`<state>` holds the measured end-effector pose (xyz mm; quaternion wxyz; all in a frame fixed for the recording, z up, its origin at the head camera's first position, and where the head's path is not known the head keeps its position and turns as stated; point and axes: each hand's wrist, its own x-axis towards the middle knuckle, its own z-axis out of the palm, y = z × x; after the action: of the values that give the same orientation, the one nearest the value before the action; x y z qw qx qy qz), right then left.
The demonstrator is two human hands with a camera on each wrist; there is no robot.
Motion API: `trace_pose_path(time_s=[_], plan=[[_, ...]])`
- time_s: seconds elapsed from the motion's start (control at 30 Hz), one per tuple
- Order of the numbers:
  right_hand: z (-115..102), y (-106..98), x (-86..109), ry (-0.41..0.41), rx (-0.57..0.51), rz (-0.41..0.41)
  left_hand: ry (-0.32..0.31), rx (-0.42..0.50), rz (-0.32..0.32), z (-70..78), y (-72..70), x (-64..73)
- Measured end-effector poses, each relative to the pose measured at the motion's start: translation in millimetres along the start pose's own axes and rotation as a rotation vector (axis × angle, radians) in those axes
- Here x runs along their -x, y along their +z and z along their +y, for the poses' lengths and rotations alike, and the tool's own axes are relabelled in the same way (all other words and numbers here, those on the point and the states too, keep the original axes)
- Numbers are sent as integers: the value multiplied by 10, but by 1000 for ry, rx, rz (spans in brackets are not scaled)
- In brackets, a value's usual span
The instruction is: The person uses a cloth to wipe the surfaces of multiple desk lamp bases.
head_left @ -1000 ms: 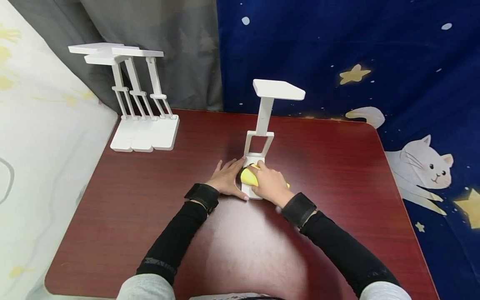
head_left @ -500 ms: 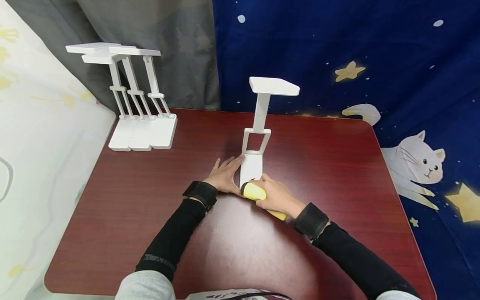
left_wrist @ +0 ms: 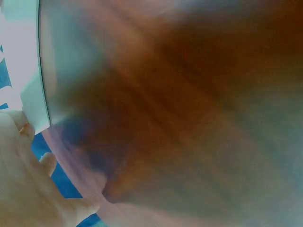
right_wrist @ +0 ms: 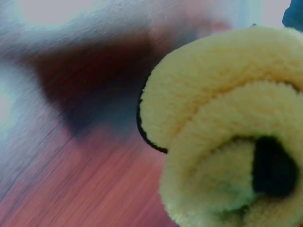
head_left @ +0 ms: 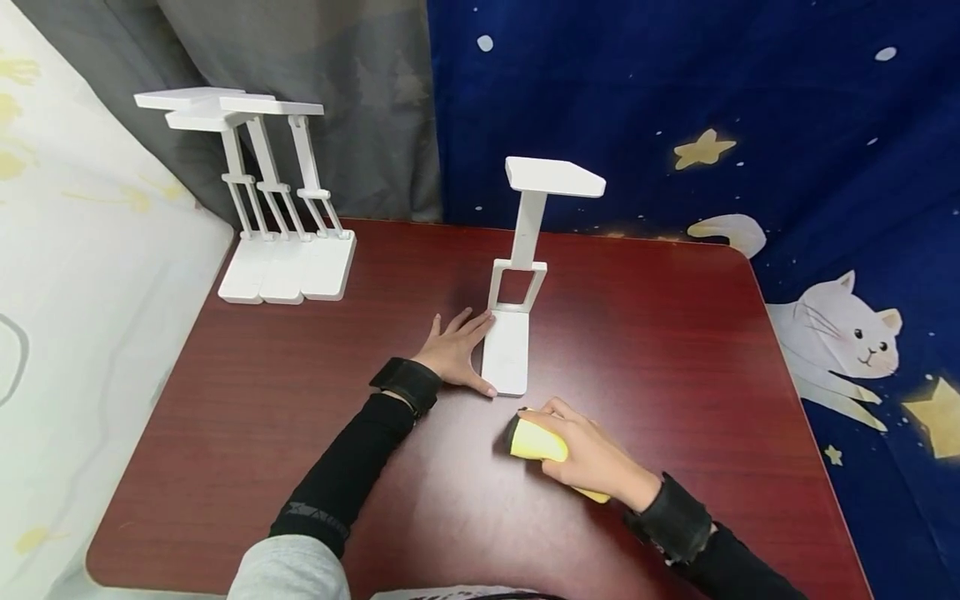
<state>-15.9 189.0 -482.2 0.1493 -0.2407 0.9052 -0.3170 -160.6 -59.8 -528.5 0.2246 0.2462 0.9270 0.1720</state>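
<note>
A white folding desk lamp [head_left: 506,354] stands upright mid-table, its flat head raised above a hinged arm. My left hand [head_left: 453,350] lies spread at the left of the lamp's base, with fingertips at its back left side and thumb at its front corner. The left wrist view shows part of that hand [left_wrist: 33,189] beside the white lamp. In front of the base and to the right, my right hand [head_left: 588,454] grips a yellow plush cloth [head_left: 537,442] with black edging. Bunched folds of the cloth [right_wrist: 203,94] fill the right of the right wrist view.
Three similar white lamps [head_left: 283,279] stand side by side at the table's back left. The reddish-brown table [head_left: 660,333] has rounded corners. Behind it hang a grey curtain [head_left: 322,50] and a blue curtain [head_left: 600,75]; a pale sheet [head_left: 75,292] hangs on the left.
My right hand has drawn the yellow cloth forward along the lamp's base and off its front end, toward the lower right. The left hand has stayed at the base's left edge.
</note>
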Motion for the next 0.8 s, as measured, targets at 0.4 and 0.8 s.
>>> trace_pose_path(time_s=[0.4,0.8], plan=[[-35,60,360,148,-18,110,12,-44,-55,230,-58,-416],[-89,103,653,233,-53,161,6,-106,-35,522,19,-788]])
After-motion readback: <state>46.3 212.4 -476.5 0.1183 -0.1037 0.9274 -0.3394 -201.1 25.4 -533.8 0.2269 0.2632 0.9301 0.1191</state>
